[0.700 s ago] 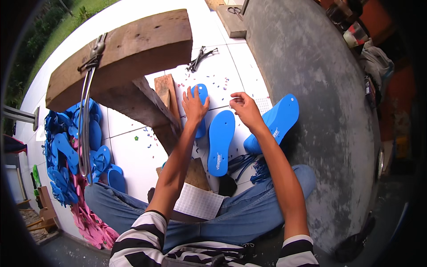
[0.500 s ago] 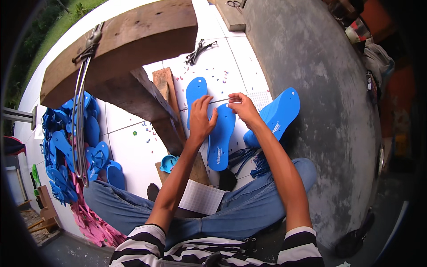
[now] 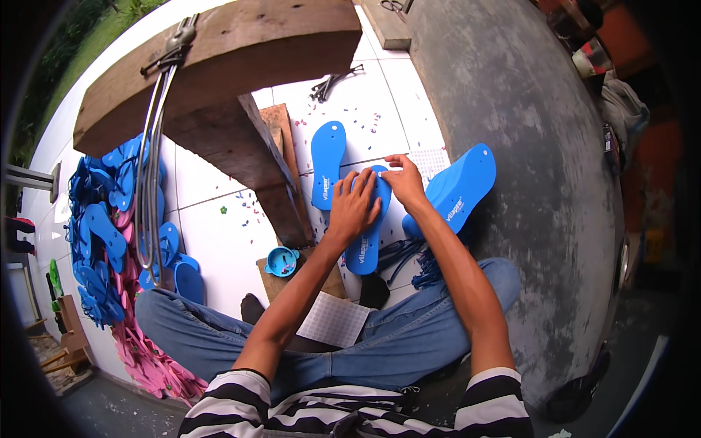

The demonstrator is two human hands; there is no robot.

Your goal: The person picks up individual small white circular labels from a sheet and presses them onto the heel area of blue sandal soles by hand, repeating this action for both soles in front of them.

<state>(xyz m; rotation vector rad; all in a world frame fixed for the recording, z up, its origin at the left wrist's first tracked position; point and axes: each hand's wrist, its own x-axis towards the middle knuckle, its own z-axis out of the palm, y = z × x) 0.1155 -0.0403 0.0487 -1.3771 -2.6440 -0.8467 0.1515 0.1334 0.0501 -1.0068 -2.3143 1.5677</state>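
A blue flip-flop sole (image 3: 363,252) lies lengthwise before me, toe end away. My left hand (image 3: 355,203) rests palm down across its upper middle, fingers stretched out. At the toe end, my right hand (image 3: 404,182) has its fingers curled and the thumb beside a small white dot; anything between the fingertips is too small to make out. Left of the hands lies another blue sole (image 3: 328,157) with a white dot at its toe. To the right is a stack of blue soles (image 3: 461,188), its top one also dotted. Beyond it lies a white dotted sheet (image 3: 429,158).
A heavy wooden stand (image 3: 219,66) rises at the left, wire loops (image 3: 152,175) hanging from it. A small blue cup (image 3: 282,261) sits on its base. Finished blue sandals (image 3: 102,233) and pink straps (image 3: 150,358) pile up at far left. Another sheet (image 3: 334,321) lies by my lap.
My left hand has come down and right, flattening onto the sole. My right hand has shifted slightly at the toe. The view has moved a little.
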